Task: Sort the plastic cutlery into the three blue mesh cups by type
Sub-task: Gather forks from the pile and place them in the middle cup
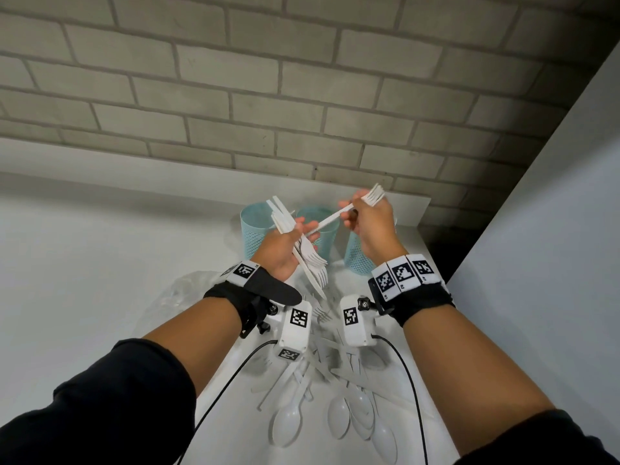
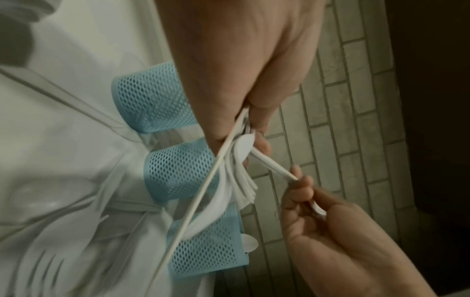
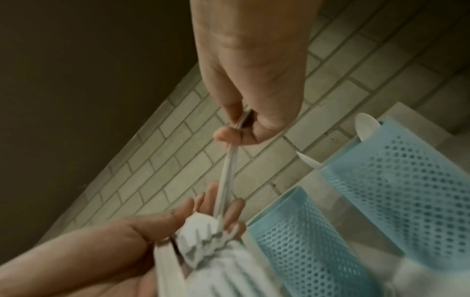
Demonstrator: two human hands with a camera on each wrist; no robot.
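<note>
Right hand [image 1: 367,223] pinches white forks [image 1: 355,205] at the neck, handles reaching into the left hand [image 1: 281,250], which grips a fork bundle [image 1: 310,263]. Three blue mesh cups [image 1: 256,229] sit just behind. Spoons [image 1: 339,421] and other thin, glossy cutlery remain unsorted on the white table [image 1: 100,263]; early going, I judge.

The right cup [image 1: 356,256] is mostly hidden behind the right hand [image 1: 370,226]. Wrist cameras cover part of the cutlery pile [image 1: 322,374]. The clear bag [image 1: 174,297] is too blurry to make out well.
</note>
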